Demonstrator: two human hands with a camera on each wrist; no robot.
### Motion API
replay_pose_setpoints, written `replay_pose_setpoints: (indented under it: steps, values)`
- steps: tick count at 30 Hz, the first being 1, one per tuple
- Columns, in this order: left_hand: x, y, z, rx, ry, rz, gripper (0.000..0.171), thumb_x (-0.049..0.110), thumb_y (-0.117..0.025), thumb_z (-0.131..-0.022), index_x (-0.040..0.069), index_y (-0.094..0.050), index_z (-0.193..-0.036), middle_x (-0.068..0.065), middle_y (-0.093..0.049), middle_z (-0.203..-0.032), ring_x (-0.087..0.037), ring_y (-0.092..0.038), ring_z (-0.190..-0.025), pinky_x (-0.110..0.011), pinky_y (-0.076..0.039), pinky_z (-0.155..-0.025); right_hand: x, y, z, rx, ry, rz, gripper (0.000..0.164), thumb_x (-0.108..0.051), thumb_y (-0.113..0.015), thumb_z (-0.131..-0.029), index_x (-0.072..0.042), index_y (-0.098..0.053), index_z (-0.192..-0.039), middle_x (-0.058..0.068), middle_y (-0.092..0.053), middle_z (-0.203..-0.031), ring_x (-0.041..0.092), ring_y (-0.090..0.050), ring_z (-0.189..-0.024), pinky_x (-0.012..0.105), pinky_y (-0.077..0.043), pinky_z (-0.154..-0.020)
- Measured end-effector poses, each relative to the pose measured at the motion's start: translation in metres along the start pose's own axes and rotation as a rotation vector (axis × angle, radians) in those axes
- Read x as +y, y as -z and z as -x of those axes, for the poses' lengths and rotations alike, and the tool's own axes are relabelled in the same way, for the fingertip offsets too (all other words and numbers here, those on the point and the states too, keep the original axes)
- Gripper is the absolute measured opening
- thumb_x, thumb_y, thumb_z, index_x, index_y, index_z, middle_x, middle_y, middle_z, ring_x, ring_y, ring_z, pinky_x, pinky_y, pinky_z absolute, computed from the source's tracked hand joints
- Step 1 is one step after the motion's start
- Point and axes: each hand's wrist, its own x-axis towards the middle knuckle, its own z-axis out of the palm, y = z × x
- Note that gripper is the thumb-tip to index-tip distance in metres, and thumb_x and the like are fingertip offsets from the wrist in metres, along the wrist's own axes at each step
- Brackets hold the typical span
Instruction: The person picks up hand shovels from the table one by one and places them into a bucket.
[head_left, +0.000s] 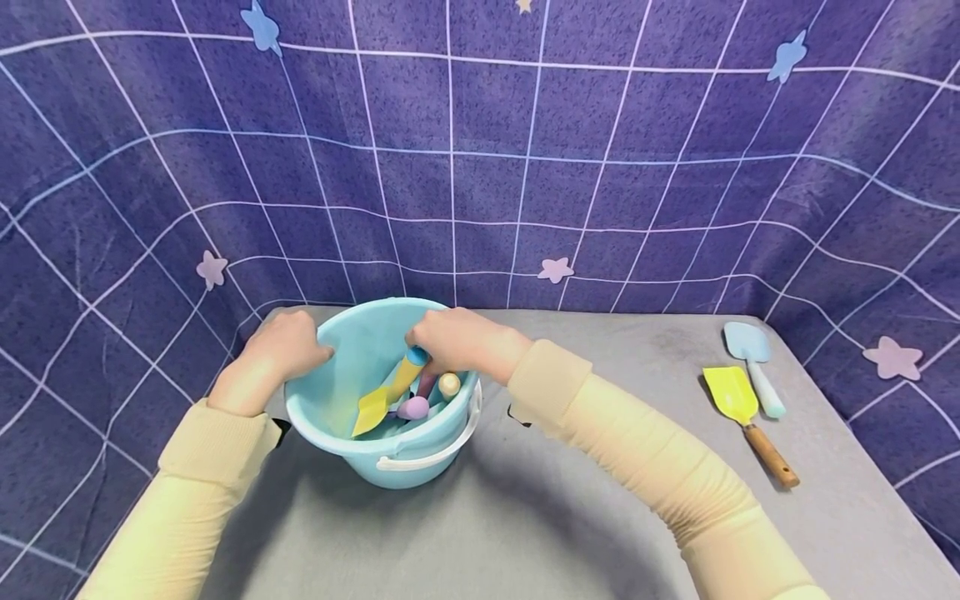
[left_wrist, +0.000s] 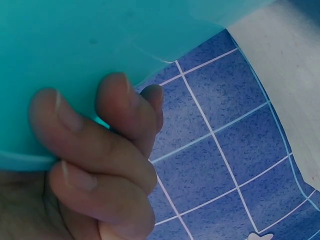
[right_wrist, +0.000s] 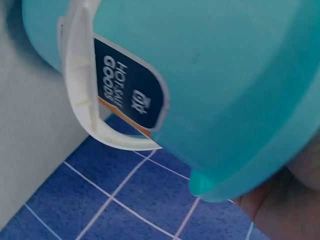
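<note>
Pale-blue plastic makes up the round bucket [head_left: 360,342] in the head view, standing upright on the grey surface [head_left: 450,550] left of centre. The left hand [head_left: 281,346] is at its left rim, thumb over the inner side; this grip is closed about the wall's edge. The right hand [head_left: 465,337] reaches over the far right part of the rim, fingers bent down inside. Right under them are the blue-ended handle of a yellow plastic toy shovel [head_left: 371,412], its blade slanting down toward the near left, and a dark reddish stick-like piece [head_left: 427,384]. Whether that grip holds either one or only touches it, I cannot tell. A lilac rounded piece [head_left: 414,407] and a cream round-ended piece [head_left: 449,384] also lie in the bucket, and a white plastic carrying handle [head_left: 420,462] hangs along its near right side. Well apart, at right, a lime-yellow shovel with a wooden handle [head_left: 731,396] lies beside a light-blue shovel with a pale green handle [head_left: 750,342].

The left wrist view shows the left hand's fingers curled against the outside of the bucket near its rim, a narrow grip.

In the right wrist view, the bucket's outer wall bears a dark blue printed label [right_wrist: 130,85]; part of the right hand shows past the rim, its fingertips hidden.
</note>
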Motion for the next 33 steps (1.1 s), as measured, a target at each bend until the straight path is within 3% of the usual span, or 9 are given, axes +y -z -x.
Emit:
replay_pose_setpoints:
  steps: [6, 16, 33]
  values:
    - [0.0, 0.001, 0.002, 0.0, -0.001, 0.003, 0.027, 0.023, -0.059, -0.079, 0.007, -0.052, -0.059, -0.011, -0.051, -0.066, -0.026, -0.052, -0.062, -0.036, -0.043, -0.053, -0.005, 0.013, 0.01, 0.034, -0.022, 0.033, 0.039, -0.042, -0.077, -0.072, -0.016, -0.068, -0.098, -0.002, -0.068, -0.091, 0.014, -0.061, -0.079, 0.033, -0.05, -0.077]
    - [0.001, 0.001, 0.002, -0.005, 0.013, 0.006, 0.026, 0.023, -0.059, -0.08, 0.004, -0.055, -0.062, -0.013, -0.053, -0.069, -0.028, -0.053, -0.065, -0.037, -0.044, -0.054, -0.01, 0.038, 0.032, -0.008, -0.102, 0.101, 0.041, -0.03, -0.07, -0.084, -0.016, -0.062, -0.122, 0.004, -0.066, -0.111, 0.019, -0.064, -0.097, 0.036, -0.051, -0.083]
    - [0.0, 0.001, 0.0, -0.008, -0.007, -0.011, 0.027, 0.022, -0.057, -0.081, 0.005, -0.053, -0.061, -0.011, -0.051, -0.066, -0.027, -0.052, -0.063, -0.037, -0.044, -0.056, 0.013, 0.055, 0.084, 0.098, -0.106, 0.16, 0.035, -0.027, -0.072, -0.081, -0.012, -0.065, -0.112, 0.005, -0.068, -0.103, 0.023, -0.065, -0.096, 0.042, -0.052, -0.081]
